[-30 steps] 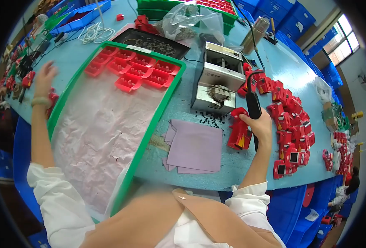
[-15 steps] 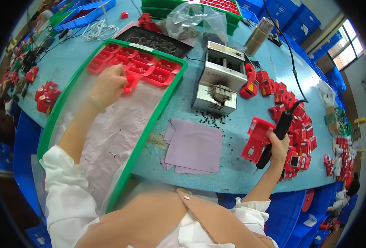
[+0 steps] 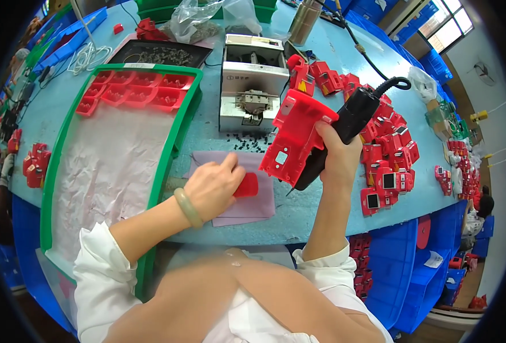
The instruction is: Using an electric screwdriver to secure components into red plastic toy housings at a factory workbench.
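My left hand point(image 3: 212, 188) pinches a small red plastic part point(image 3: 247, 186) above a stack of lilac cloths point(image 3: 259, 212). My right hand point(image 3: 340, 157) is wrapped round a black electric screwdriver point(image 3: 360, 111) with a corded top and a thin bit pointing down. The same hand, thumb pressed on it, also keeps hold of a red plastic housing point(image 3: 296, 137) with cut-out openings. On the left lies a green-rimmed tray point(image 3: 52, 194) lined with a crumpled pale sheet; several red cup-like parts point(image 3: 130, 94) sit at its far end.
A silver-and-white screw feeder point(image 3: 250, 86) stands beyond the cloths, with small black bits point(image 3: 247, 141) scattered before it. Red devices point(image 3: 387, 154) crowd the right side. Behind the tray is a black tray point(image 3: 161, 54); a metal flask point(image 3: 305, 23) stands at the back.
My left hand has lifted a red part out of the green-rimmed tray and brought it right, over the cloths. My right hand has raised the screwdriver and housing. The view has shifted right.
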Motion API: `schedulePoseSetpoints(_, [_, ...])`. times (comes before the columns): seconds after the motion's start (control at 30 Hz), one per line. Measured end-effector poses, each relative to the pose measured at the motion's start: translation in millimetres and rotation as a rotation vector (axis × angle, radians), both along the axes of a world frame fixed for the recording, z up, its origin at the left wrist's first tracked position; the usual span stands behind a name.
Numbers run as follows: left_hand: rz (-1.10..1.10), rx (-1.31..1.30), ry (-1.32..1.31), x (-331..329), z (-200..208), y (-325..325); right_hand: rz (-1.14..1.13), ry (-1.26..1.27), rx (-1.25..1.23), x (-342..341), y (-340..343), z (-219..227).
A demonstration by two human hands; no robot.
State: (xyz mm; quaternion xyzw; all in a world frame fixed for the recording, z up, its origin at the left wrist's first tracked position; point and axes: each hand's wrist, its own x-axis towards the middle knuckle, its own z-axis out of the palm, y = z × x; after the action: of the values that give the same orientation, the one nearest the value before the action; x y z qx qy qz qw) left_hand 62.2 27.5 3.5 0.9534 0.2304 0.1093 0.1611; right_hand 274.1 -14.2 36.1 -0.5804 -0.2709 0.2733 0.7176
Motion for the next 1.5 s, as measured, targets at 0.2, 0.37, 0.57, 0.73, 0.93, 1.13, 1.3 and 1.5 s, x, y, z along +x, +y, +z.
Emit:
schedulePoseSetpoints(0.2, [0.202,0.093,-0.476,8.6,29.8,-10.8,-0.004,0.053,0.087,-27.7,11.4,-3.0])
schedulePoseSetpoints(0.37, [0.351,0.03,-0.478,1.9,36.7,-2.6,0.067,0.065,0.095,-49.0,7.5,14.0])
schedulePoseSetpoints(0.57, [0.199,-0.133,-0.45,-40.0,23.3,25.9,0.268,-0.158,-0.005,-33.9,-25.0,17.9])
schedulePoseSetpoints(0.73, [0.086,-0.222,-0.403,-51.1,10.4,19.0,0.331,-0.337,0.01,4.3,-48.9,8.4])
schedulePoseSetpoints(0.93, [0.083,-0.21,-0.231,-40.8,1.3,8.7,0.343,-0.228,0.028,5.1,-46.2,3.5])
schedulePoseSetpoints(1.13, [0.045,-0.171,-0.238,-39.0,-3.7,11.9,0.372,-0.278,0.137,11.2,-35.0,6.0])
schedulePoseSetpoints(1.3, [0.032,-0.219,-0.143,-41.2,-10.8,20.0,0.383,-0.348,0.186,12.6,-26.9,16.5])
schedulePoseSetpoints(1.5, [0.075,-0.381,-0.256,-37.5,-21.2,23.2,0.257,-0.143,0.674,-8.5,35.9,16.3])
